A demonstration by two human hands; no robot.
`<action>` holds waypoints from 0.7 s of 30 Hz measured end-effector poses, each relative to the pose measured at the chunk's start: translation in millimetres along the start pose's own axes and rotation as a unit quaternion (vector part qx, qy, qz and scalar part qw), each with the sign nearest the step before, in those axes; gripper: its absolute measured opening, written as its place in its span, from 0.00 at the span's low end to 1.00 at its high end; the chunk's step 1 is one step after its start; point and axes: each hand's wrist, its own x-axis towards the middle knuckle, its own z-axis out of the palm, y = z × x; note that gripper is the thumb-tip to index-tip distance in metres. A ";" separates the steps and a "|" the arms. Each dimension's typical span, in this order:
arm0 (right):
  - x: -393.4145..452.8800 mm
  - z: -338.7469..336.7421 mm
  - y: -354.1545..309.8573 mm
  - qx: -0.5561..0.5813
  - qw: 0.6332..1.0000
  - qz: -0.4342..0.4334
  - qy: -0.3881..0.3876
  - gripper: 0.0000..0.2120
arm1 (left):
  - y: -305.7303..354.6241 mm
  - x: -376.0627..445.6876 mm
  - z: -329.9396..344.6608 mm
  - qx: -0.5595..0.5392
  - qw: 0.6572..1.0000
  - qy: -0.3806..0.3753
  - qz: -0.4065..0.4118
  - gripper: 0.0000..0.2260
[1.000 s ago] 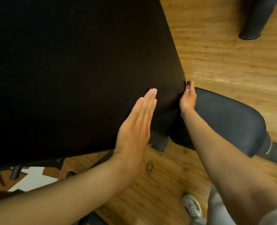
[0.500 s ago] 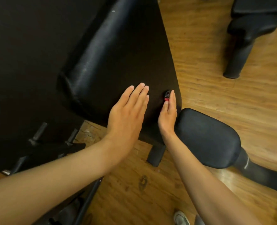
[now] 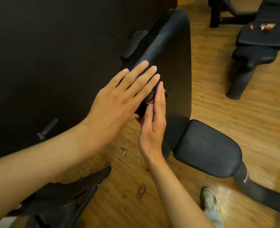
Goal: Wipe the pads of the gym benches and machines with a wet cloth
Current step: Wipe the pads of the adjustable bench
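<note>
A black, tilted back pad point(image 3: 177, 63) of a gym bench fills the middle of the view, with its black seat pad point(image 3: 206, 148) lower right. My right hand point(image 3: 154, 122) lies against the back pad's lower part, fingers straight, thumb pinching a bunched dark and red cloth point(image 3: 150, 97) to them. The cloth touches the pad and is mostly hidden behind both hands. My left hand point(image 3: 119, 96) is spread flat with straight fingers over the pad's left edge, its fingertips just left of the cloth.
A large dark panel point(image 3: 53, 46) takes up the left side. A second black bench point(image 3: 261, 38) stands at the upper right with small items on it. Black frame parts point(image 3: 70, 191) lie at the lower left on the wooden floor. A shoe point(image 3: 208, 198) shows below.
The view has drawn back from the pad. My right hand slid left from the pad's right edge to beside my left fingertips, and more of the cloth shows.
</note>
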 end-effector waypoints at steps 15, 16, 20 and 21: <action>-9.5 -61.0 178.6 -0.148 0.977 0.085 0.129 0.22 | 98.8 -16.3 60.9 0.187 0.980 -0.054 0.035 0.47; -12.4 -68.3 194.7 -0.156 0.973 0.104 0.137 0.22 | 104.4 -13.7 64.9 0.192 0.979 -0.064 0.040 0.47; -32.6 -98.8 263.7 -0.160 0.944 0.237 0.167 0.21 | 116.6 -3.5 74.5 0.208 0.975 -0.064 0.043 0.48; -37.2 -105.0 276.9 -0.154 0.935 0.270 0.173 0.21 | 118.5 -2.0 75.2 0.211 0.975 -0.064 0.039 0.47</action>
